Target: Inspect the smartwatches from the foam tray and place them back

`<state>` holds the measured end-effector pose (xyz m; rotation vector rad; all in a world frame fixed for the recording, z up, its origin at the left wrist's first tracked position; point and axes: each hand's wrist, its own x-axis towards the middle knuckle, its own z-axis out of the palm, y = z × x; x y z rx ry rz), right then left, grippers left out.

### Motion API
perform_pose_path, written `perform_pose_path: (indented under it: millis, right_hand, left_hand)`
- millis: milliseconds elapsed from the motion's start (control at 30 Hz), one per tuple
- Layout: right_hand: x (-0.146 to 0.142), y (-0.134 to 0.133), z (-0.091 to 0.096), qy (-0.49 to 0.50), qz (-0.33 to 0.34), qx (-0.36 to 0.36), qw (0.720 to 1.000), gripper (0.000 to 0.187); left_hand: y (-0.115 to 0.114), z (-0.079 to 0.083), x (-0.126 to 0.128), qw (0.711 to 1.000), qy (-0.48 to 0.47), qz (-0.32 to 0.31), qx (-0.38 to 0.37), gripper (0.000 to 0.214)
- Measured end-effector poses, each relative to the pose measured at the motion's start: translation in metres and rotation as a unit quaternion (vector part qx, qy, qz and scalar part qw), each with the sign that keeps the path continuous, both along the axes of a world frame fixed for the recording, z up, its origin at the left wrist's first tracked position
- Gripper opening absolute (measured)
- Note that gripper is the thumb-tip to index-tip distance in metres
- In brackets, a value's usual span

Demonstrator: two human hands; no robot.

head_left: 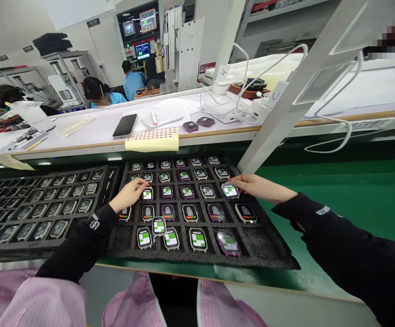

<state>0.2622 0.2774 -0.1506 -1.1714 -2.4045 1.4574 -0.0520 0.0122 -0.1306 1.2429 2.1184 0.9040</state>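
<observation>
A black foam tray (265,243) holds rows of smartwatch bodies without straps, most with lit screens of white and green blocks. My right hand (253,186) pinches a smartwatch (230,190) by its upper edge at the tray's right side; this one sits slightly tilted. At the left, my left hand (130,194) has its fingertips pressed together on the top edge of another smartwatch (147,193). Whether that one is lifted I cannot tell. Lower down, a loose smartwatch (159,225) rests across its neighbours. Purple-cased watches (229,243) lie among the pale ones.
More foam trays of watches (69,206) lie at the left on the green bench (320,186). A raised shelf carries a phone (125,126), a yellow sticker sheet (152,140), two purple watches (190,126) and white cables. A slanted grey post (286,104) stands at the right. People sit beyond.
</observation>
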Motion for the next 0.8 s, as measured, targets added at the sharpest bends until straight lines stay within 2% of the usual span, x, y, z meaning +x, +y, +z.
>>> perform_pose_path:
  millis: [133,300,400,500,567,633,733,800]
  right_hand:
    - [-0.001,-0.004,0.012,0.032,-0.046,-0.077,0.995,0.032]
    - [-0.011,-0.021,0.041,0.083,-0.077,-0.196,0.974,0.020]
    - [-0.027,-0.039,0.065,0.118,-0.048,-0.259,0.957,0.027]
    - [-0.049,-0.060,0.097,0.182,0.020,-0.331,0.926,0.033]
    - [-0.063,-0.071,0.120,0.234,0.057,-0.337,0.910,0.023]
    - [-0.075,-0.081,0.141,0.296,0.096,-0.320,0.895,0.016]
    - [-0.088,-0.090,0.163,0.369,0.150,-0.289,0.871,0.024]
    - [-0.094,-0.095,0.170,0.400,0.163,-0.274,0.859,0.032]
  left_hand:
    - [0.013,0.005,0.002,0.995,-0.091,0.048,0.009,0.024]
    - [0.022,0.024,0.012,0.972,-0.230,0.050,0.020,0.028]
    - [0.026,0.043,0.016,0.958,-0.281,0.040,0.037,0.034]
    - [0.030,0.070,0.018,0.950,-0.298,0.033,0.086,0.030]
    - [0.031,0.092,0.020,0.947,-0.290,0.029,0.136,0.031]
    - [0.030,0.114,0.023,0.944,-0.267,0.009,0.194,0.045]
    - [0.027,0.141,0.032,0.938,-0.213,-0.033,0.271,0.060]
    - [0.024,0.153,0.038,0.934,-0.172,-0.048,0.309,0.063]
